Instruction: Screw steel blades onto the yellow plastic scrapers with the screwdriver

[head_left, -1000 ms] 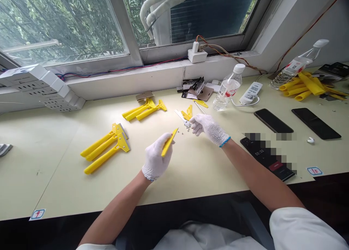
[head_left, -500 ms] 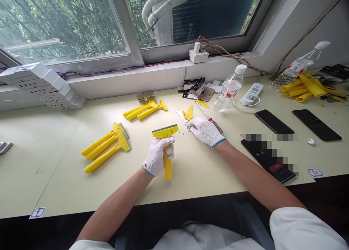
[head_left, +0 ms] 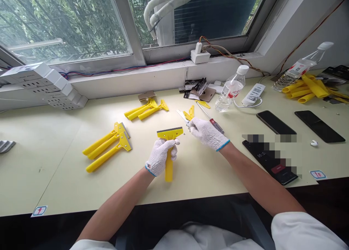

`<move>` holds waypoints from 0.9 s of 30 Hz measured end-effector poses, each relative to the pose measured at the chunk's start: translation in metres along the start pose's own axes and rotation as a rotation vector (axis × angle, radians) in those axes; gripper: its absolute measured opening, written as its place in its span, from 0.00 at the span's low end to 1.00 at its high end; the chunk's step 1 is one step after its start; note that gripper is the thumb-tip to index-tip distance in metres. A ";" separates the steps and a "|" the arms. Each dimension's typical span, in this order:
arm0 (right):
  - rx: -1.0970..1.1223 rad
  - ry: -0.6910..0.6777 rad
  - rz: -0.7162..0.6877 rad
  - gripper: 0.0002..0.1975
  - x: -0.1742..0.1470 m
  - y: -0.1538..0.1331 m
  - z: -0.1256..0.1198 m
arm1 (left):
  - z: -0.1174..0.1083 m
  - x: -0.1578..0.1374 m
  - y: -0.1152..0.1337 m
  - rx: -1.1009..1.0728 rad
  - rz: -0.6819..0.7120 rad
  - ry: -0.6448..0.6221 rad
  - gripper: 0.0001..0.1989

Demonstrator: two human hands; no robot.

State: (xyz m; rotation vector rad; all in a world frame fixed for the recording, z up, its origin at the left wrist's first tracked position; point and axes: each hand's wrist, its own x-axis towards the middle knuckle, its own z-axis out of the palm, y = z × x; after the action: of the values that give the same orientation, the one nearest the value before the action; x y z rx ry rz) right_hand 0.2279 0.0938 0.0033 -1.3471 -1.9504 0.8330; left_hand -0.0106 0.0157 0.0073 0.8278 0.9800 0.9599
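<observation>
My left hand (head_left: 160,154), in a white knit glove, is closed around the handle of a yellow scraper (head_left: 170,134). The scraper's wide head with a dark blade edge points away from me. To its right, my gloved right hand (head_left: 206,133) has its fingers pinched together at a cluster of small metal parts on the table; whatever is between the fingertips is hidden. Metal blades (head_left: 181,115) and small yellow plates (head_left: 190,113) lie just past those fingertips. A screwdriver (head_left: 216,125) with a red-and-dark handle lies behind the right hand.
Three yellow scrapers with blades (head_left: 109,152) lie at left, and more yellow scraper pieces (head_left: 145,110) lie farther back. A water bottle (head_left: 230,90), power strip (head_left: 253,95), several phones (head_left: 276,122) and an earbud (head_left: 313,143) occupy the right. Yellow handles (head_left: 307,90) are piled far right.
My left hand has brought the scraper slightly right, nearer the right hand. The right hand stays pinched at the small parts. The whole view has shifted a little.
</observation>
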 end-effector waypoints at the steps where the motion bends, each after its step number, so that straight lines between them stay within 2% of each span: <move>1: 0.012 0.022 -0.046 0.07 -0.001 -0.004 -0.001 | 0.001 0.000 0.000 0.015 -0.001 -0.004 0.12; 5: 0.102 0.113 -0.218 0.11 -0.008 -0.017 0.001 | 0.003 0.001 0.000 0.066 -0.024 0.011 0.12; 9: 0.152 0.053 -0.210 0.08 -0.014 -0.023 0.012 | 0.005 0.005 -0.003 0.121 -0.037 0.048 0.13; 18: 0.054 -0.026 -0.296 0.09 -0.014 -0.014 0.035 | 0.009 0.008 -0.007 0.263 -0.006 0.069 0.12; 22: -0.022 -0.026 -0.283 0.08 -0.012 -0.008 0.041 | 0.010 0.011 -0.014 0.331 0.016 0.090 0.11; 27: -0.195 -0.042 -0.285 0.07 -0.016 -0.011 0.041 | 0.009 0.012 -0.024 0.444 0.054 0.105 0.16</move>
State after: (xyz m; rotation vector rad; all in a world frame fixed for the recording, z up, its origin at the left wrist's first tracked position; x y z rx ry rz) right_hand 0.1945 0.0694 -0.0151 -1.1257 -2.2372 0.5506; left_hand 0.0075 0.0168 -0.0141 1.1869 1.2920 0.8486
